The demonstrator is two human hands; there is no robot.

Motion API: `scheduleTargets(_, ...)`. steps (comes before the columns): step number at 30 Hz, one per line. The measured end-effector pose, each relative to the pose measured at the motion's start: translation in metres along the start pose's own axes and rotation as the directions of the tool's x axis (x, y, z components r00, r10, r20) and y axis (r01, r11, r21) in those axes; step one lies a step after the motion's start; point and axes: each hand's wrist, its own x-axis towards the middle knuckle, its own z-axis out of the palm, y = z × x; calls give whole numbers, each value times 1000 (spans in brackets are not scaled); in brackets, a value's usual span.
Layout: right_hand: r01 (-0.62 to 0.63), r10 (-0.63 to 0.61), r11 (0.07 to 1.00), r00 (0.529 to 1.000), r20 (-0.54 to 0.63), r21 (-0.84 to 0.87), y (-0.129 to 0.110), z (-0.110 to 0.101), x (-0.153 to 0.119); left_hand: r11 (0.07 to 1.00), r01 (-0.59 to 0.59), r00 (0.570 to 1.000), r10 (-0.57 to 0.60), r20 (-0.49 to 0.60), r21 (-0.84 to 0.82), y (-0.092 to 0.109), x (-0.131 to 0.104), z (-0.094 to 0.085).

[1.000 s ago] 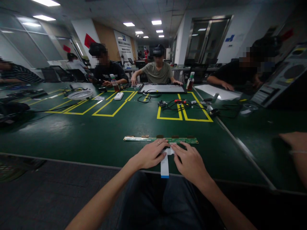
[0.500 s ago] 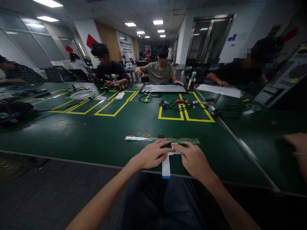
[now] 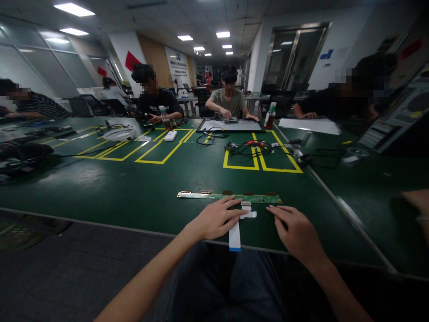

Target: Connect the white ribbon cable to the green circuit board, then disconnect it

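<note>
The green circuit board [image 3: 264, 199], long and narrow, lies on the worktop [image 3: 110, 192] just beyond the left hand [image 3: 216, 218], whose fingers overlap its near edge. The white ribbon cable [image 3: 235, 233] meets the board between the two hands; its blue end reaches the worktop's near edge, and the left hand rests over its middle, hiding part of it. That hand is flat, its fingers extended and slightly parted. The right hand [image 3: 298, 230] is apart from the ribbon, to its right, open with loosely bent fingers and holding nothing, its fingertips near the board's right end. Ahead of the right hand, black cables [image 3: 246, 151] and a red tool [image 3: 255, 143] clutter the yellow tape outlines. Farther ahead of the left hand are a white box [image 3: 170, 136] and a dark-framed panel [image 3: 246, 126], over which a person [image 3: 227, 100] leans. Well to the right stands a computer case [image 3: 397, 114], with a clear cup [image 3: 355, 155] nearby.
</note>
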Motion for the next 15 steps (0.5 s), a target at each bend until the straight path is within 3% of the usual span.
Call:
scheduleTargets(4, -40, 38, 998, 999, -30, -49, 26, -8, -17, 999, 51, 999, -51, -1, -3, -2, -2, 0)
scheduleTargets(8, -49, 46, 997, 998, -43, -66, 30, -9, -23, 985, 170, 985, -169, -29, 22, -18, -14, -2)
scheduleTargets(11, -48, 44, 995, 998, -50, -82, 27, -6, -23, 951, 304, 951, -299, -71, 57, -42, -38, -9)
scheduleTargets(15, -43, 37, 995, 997, -63, -87, 27, -4, -22, 867, 487, 871, -472, -137, 108, -87, -90, -24)
